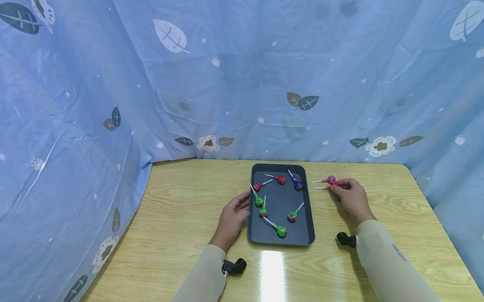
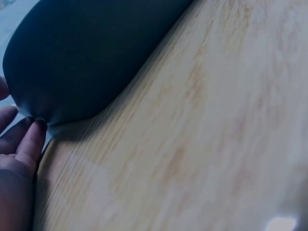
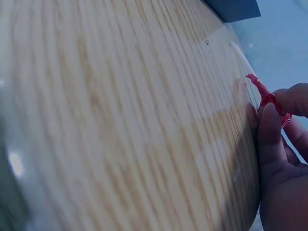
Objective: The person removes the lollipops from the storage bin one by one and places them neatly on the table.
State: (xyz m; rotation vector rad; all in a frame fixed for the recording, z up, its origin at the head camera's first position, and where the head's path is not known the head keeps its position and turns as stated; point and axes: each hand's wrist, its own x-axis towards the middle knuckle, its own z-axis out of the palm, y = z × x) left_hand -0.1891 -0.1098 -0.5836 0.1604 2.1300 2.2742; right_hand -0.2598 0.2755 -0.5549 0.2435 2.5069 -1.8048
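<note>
My right hand (image 1: 353, 199) pinches a red-wrapped lollipop (image 3: 263, 91) between thumb and fingers, close over the table to the right of the tray. Its white stick points left. Just behind it lies a pink-purple lollipop (image 1: 331, 179), its stick also pointing left. My left hand (image 1: 230, 218) is at the left side of a dark grey tray (image 1: 282, 200), fingertips against its outer wall. Inside the tray lie a red lollipop (image 1: 282, 180), a smaller-looking red one (image 1: 257, 187), a dark purple one (image 1: 298, 186) and several green ones (image 1: 281, 232).
The pale wood table (image 1: 188, 208) runs out to both sides of the tray. A blue curtain with leaf prints (image 1: 238, 77) hangs along its back and left side. Black wrist cameras (image 1: 235, 266) sit on both sleeves.
</note>
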